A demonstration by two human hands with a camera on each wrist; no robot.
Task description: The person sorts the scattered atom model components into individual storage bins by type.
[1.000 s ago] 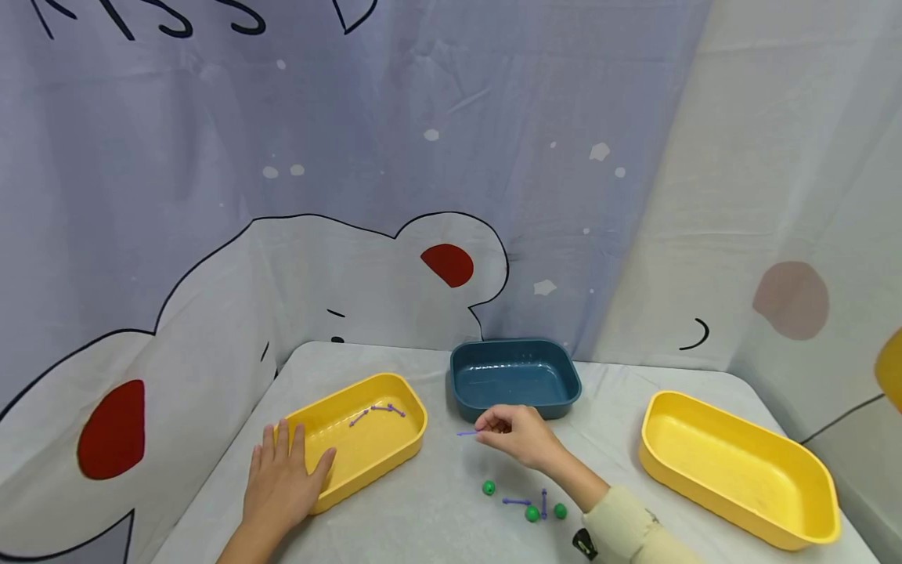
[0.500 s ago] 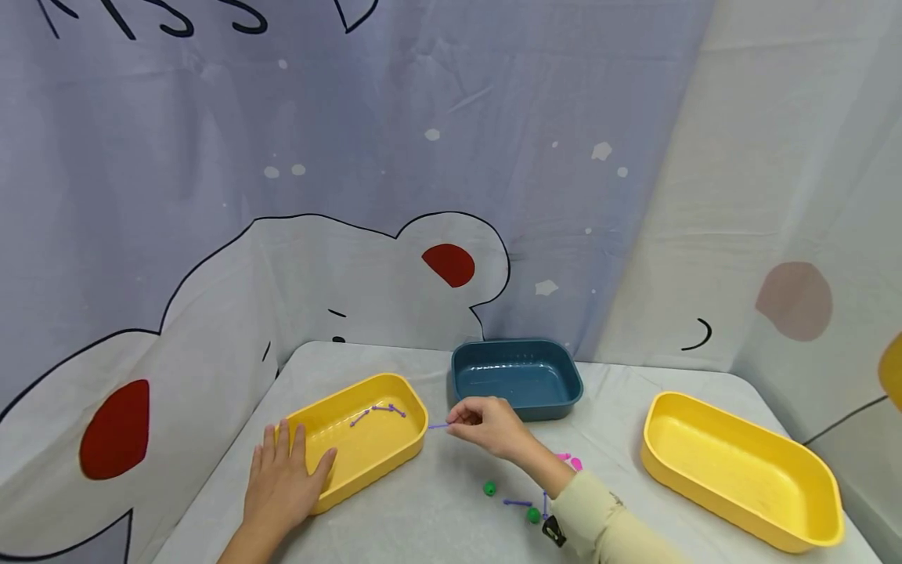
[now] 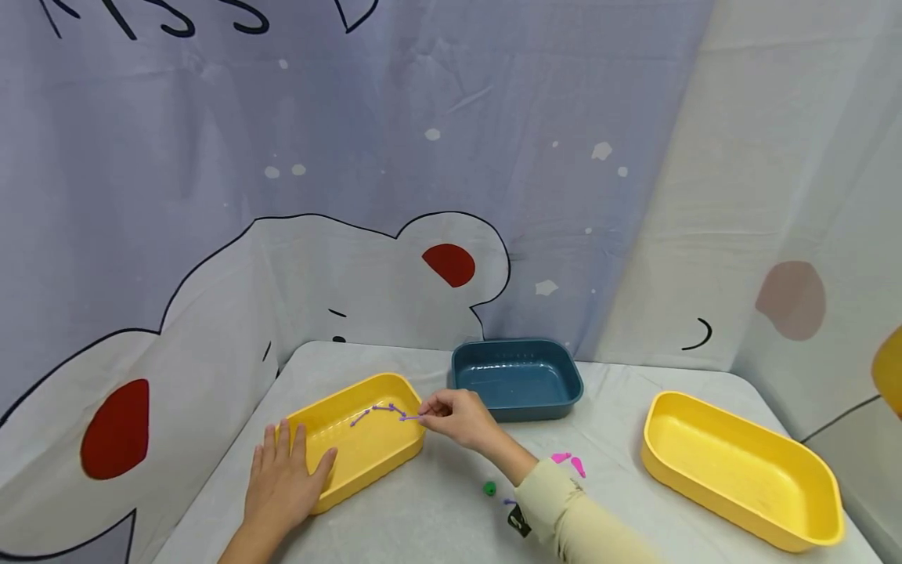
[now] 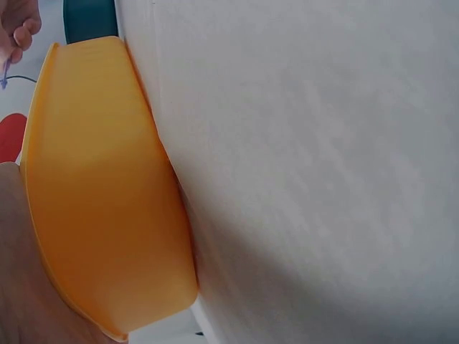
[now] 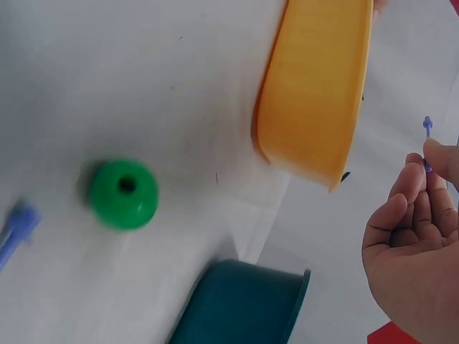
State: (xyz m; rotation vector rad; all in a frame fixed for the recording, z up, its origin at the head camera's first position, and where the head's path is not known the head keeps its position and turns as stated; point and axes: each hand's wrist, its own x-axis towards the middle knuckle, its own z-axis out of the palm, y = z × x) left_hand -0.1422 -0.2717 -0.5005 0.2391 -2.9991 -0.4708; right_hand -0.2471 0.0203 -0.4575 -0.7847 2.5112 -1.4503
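My left hand rests with straight fingers spread over the near left rim of the left yellow tray. At the tray's far right end, my right hand pinches a short purple rod with knobbed ends between thumb and fingertips. That rod reaches over the rim, above the tray floor. In the right wrist view the purple rod sticks out past the thumb. Several similar purple rods lie inside the tray, towards its far side.
Behind the right hand stands a dark teal tray. Another yellow tray is at the right. A green ball with a hole, a partly hidden purple rod and pink pieces lie on the white cloth near the right sleeve.
My right hand has moved left with the purple rod, from in front of the teal tray to over the yellow tray's rim. My left hand has stayed put.
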